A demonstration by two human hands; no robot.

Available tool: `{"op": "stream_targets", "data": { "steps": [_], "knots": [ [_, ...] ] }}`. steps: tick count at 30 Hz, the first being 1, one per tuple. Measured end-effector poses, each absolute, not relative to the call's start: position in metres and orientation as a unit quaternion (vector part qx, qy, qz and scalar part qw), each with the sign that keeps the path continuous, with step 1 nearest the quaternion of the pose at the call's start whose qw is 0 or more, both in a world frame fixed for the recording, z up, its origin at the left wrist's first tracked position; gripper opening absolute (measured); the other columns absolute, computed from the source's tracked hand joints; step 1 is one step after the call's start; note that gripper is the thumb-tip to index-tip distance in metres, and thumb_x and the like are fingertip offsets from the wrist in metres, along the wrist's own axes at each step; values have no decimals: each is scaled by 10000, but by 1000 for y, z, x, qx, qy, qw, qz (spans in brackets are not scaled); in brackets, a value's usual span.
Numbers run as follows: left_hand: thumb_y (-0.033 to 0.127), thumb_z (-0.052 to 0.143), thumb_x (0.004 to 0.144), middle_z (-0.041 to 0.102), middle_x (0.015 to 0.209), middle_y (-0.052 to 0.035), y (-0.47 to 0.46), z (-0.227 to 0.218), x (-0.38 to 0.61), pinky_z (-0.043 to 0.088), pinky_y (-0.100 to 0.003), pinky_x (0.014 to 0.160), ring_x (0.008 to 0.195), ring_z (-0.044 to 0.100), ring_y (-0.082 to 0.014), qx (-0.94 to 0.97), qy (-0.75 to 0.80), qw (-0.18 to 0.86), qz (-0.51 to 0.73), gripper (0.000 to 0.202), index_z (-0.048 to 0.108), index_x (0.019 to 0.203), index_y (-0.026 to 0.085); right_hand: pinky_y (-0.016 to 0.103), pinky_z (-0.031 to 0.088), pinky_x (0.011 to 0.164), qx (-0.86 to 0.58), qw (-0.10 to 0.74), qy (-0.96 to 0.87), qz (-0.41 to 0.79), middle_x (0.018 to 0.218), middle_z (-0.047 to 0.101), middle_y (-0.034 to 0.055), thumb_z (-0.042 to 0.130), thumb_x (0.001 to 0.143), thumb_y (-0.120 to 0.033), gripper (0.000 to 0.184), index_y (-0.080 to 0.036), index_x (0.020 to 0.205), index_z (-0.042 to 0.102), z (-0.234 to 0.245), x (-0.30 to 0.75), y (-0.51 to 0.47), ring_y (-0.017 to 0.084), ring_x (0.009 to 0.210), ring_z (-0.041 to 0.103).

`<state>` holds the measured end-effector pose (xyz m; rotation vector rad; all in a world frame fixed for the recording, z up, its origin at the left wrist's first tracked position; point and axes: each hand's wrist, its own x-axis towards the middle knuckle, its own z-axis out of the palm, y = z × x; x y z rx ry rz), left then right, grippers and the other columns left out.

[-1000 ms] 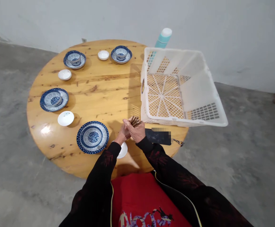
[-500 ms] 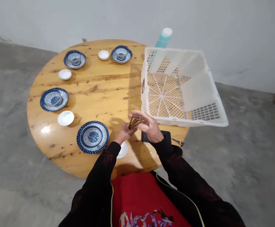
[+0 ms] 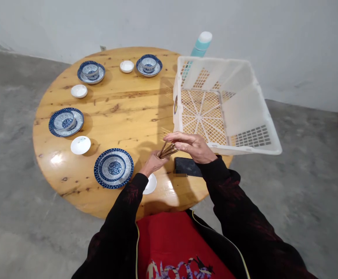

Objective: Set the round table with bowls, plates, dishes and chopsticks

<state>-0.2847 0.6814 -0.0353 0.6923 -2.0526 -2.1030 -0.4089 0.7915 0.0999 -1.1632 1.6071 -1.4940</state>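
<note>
My left hand (image 3: 152, 164) is closed around the lower part of a bundle of brown chopsticks (image 3: 166, 150) above the near edge of the round wooden table (image 3: 122, 112). My right hand (image 3: 192, 146) lies over the upper ends of the chopsticks, fingers stretched out and pointing left, touching the tips. Just left of my hands lies a blue-patterned plate (image 3: 113, 168). A small white dish (image 3: 150, 184) shows partly under my left wrist.
A white plastic basket (image 3: 221, 108) overhangs the table's right side, with a teal bottle (image 3: 200, 44) behind it. A dark phone (image 3: 188, 167) lies under my right wrist. Blue bowls on saucers (image 3: 66, 121) (image 3: 91, 72) (image 3: 149, 65) and small white dishes (image 3: 80, 145) (image 3: 78, 91) (image 3: 127, 66) ring the table.
My right hand has let go of the bundle and slid right, its fingers now stretched flat over the chopstick tips. The left hand keeps its grip in place.
</note>
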Motion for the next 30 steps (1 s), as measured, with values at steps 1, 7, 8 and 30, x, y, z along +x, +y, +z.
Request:
{"op": "stream_targets", "data": {
  "steps": [1,7,8,30],
  "knots": [
    [331,682,745,518,636,40,681,-36,-285,342,-237,585,597,427,-108,228,-678,59,-696,198,559,711,179,400,544,943,-438,333,609,-570,1104,759,65,728,827,-521,336,-254,1020,796,100,-409,791,253,1085,688],
    [315,701,750,527,639,41,680,-38,-286,357,-231,595,620,444,-112,227,-674,47,-701,195,567,705,180,421,529,976,-427,413,574,-563,1095,764,86,692,852,-552,405,-227,1076,784,97,-412,785,252,1055,707],
    [311,700,753,523,638,43,680,-38,-286,356,-229,595,619,443,-111,222,-673,49,-704,190,570,709,179,430,525,982,-426,426,565,-563,1101,763,91,696,849,-552,415,-222,1086,781,97,-413,784,259,1062,706],
    [425,712,730,477,626,48,674,-26,-282,345,-227,589,602,407,-100,235,-660,33,-713,291,554,694,183,334,510,780,-541,351,577,-502,959,686,82,688,895,-394,248,-184,1005,759,111,-416,774,195,873,634]
  ]
}}
